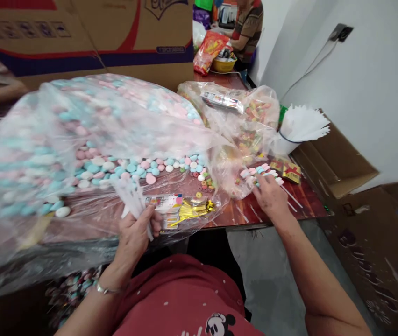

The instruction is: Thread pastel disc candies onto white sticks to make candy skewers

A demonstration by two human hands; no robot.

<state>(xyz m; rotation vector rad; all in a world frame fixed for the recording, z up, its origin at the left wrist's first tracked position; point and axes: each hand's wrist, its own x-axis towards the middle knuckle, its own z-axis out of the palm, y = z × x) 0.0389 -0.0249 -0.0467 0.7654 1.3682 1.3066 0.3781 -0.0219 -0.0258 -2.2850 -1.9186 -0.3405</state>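
My left hand [136, 233] is closed round a bunch of white sticks [132, 198] at the table's near edge, beside a packet of gold twist ties [192, 207]. My right hand [269, 193] lies on the table to the right, its fingers pinched on the finished stick candies [262, 171] that lie in a row. A big clear plastic bag [80, 135] full of pink, blue and white round candies [122, 168] fills the left half of the view, with some candies spilled out near its mouth.
A second clear bag of coloured sweets [251, 121] and a cup of white sticks [300, 126] stand at the right. Cardboard boxes [90, 37] rise behind the table [255, 212], more [377, 242] sit on the floor right. Another person [248, 28] sits far back.
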